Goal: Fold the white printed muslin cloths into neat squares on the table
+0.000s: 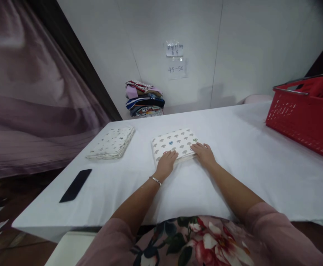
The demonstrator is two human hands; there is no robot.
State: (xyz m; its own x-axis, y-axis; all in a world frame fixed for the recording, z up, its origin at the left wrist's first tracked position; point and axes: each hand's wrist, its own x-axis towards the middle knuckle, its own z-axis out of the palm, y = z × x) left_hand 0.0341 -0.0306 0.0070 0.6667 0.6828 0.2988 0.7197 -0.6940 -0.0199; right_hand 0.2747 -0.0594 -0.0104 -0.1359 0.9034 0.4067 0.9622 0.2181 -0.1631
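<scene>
White worktop [239, 155], folded patterned cloth [178, 140] mid-frame.
On top: left hand [165, 165], right hand [206, 156], fingers [199, 147] outstretched; cannot tell if gripping.

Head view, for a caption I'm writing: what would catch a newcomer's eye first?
Probably the bright red basket, at the right end of the white table. Next comes the folded patterned cloth in the middle, with the left hand and right hand on its near side. A colourful stack of fabric stands out by the table's far edge.
</scene>
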